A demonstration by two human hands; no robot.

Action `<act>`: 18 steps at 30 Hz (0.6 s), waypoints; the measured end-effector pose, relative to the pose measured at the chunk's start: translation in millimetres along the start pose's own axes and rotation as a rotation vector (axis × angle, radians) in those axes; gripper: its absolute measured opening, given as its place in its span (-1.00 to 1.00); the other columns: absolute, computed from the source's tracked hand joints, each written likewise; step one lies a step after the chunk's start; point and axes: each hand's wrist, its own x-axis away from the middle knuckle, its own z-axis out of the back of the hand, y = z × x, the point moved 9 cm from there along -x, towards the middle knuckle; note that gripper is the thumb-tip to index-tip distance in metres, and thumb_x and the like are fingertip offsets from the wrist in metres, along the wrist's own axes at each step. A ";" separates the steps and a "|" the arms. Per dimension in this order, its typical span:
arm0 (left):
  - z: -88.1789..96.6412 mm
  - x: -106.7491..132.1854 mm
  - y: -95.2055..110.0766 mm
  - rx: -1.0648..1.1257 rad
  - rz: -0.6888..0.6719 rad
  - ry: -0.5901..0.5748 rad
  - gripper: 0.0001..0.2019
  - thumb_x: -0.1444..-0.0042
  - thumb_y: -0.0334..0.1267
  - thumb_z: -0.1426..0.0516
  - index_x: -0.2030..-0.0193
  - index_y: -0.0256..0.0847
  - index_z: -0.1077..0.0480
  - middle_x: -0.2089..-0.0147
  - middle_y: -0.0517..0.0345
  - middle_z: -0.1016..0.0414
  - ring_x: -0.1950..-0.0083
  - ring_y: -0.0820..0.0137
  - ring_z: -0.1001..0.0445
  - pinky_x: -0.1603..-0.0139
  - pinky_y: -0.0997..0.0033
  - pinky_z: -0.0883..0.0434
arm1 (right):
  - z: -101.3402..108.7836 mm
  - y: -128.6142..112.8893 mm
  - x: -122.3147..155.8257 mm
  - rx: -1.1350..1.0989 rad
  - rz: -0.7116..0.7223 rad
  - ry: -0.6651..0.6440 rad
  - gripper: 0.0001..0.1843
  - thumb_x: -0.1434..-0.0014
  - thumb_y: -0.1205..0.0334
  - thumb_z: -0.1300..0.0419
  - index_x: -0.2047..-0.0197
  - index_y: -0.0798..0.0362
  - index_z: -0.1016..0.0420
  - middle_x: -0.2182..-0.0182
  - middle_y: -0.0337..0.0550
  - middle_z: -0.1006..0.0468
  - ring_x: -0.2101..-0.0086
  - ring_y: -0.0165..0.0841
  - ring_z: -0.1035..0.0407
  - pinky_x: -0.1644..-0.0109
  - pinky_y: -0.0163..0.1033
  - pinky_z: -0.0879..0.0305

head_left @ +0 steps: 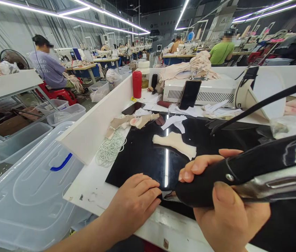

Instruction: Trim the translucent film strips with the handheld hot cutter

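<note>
My right hand (231, 217) grips a black handheld tool (205, 182) with a rounded end and a silver metal part along its underside; its exact kind is not clear. My left hand (134, 199) rests at the front edge of a glossy black board (142, 157), fingers lying forward and close together, thumb hidden. Between that hand's fingertips and the tool's end is a small shiny brownish piece (171, 196), too partly covered to name. Beyond both hands, a cream bow-shaped foam piece (175, 142) lies on the board. White cut pieces (174, 122) lie behind it.
A low white partition (95, 129) borders the left side, with pale green cord (111, 147) heaped beside it. A phone (190, 94) leans on a white vented machine (210, 91). A black curved rod (263, 99) crosses the right. A lidded plastic bin (32, 196) stands left. Co-workers sit farther back.
</note>
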 end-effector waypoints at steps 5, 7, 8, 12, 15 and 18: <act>-3.5 2.3 -2.5 0.002 -0.006 -0.022 -0.80 -0.54 -0.31 -0.10 -0.08 -0.24 -0.56 -0.06 0.06 -0.68 -0.08 0.25 -0.64 -0.23 0.17 -0.62 | -1.5 0.7 -1.9 0.004 0.013 -0.027 -0.57 -0.20 0.04 -0.51 -0.04 -0.07 -0.49 0.40 -0.29 -0.59 0.49 -0.32 -0.48 0.38 -0.15 -0.55; -5.1 4.3 -2.7 0.002 -0.019 -0.031 -0.81 -0.52 -0.33 -0.12 -0.08 -0.23 -0.57 -0.07 0.04 -0.67 -0.10 0.22 -0.63 -0.20 0.16 -0.63 | 2.7 -4.0 -5.5 0.037 0.014 -0.017 -0.55 -0.19 0.02 -0.52 -0.05 -0.08 -0.50 0.39 -0.29 -0.60 0.47 -0.30 -0.49 0.36 -0.13 -0.56; -5.6 4.9 -2.6 0.008 -0.028 -0.037 -0.81 -0.52 -0.33 -0.12 -0.07 -0.23 -0.58 -0.08 0.03 -0.67 -0.11 0.21 -0.62 -0.20 0.16 -0.63 | 7.5 -8.3 -8.2 0.073 0.020 0.007 -0.53 -0.17 0.00 -0.53 -0.06 -0.09 -0.51 0.39 -0.29 -0.60 0.46 -0.29 -0.50 0.34 -0.12 -0.57; -7.2 -0.8 -5.0 0.072 -0.066 -0.091 -0.80 -0.53 -0.33 -0.10 -0.02 -0.23 -0.58 -0.06 0.01 -0.66 -0.12 0.24 -0.61 -0.28 0.14 -0.59 | 31.7 -33.7 -21.6 0.315 0.072 0.116 -0.48 -0.10 -0.04 -0.57 -0.06 -0.12 -0.56 0.22 -0.20 -0.65 0.25 -0.17 -0.58 0.10 0.01 -0.62; -11.8 -16.0 -13.1 0.116 -0.117 -0.169 -0.80 -0.55 -0.33 -0.09 -0.07 -0.25 -0.55 -0.07 0.01 -0.66 -0.12 0.27 -0.62 -0.35 0.15 -0.54 | 42.8 -43.3 -32.5 0.443 0.070 0.130 -0.56 -0.10 -0.03 -0.55 0.02 -0.13 -0.58 0.15 -0.17 -0.64 0.21 -0.12 -0.59 0.03 0.11 -0.60; -24.4 -34.2 -24.4 0.201 -0.173 -0.288 -0.77 -0.50 -0.29 -0.18 -0.21 -0.25 -0.50 -0.16 -0.02 -0.65 -0.22 0.24 -0.60 -0.40 0.15 -0.49 | 51.9 -42.7 -38.9 0.394 0.060 0.184 -0.55 -0.04 0.01 -0.57 0.08 -0.13 -0.51 0.31 -0.26 -0.60 0.37 -0.16 -0.53 0.19 0.09 -0.57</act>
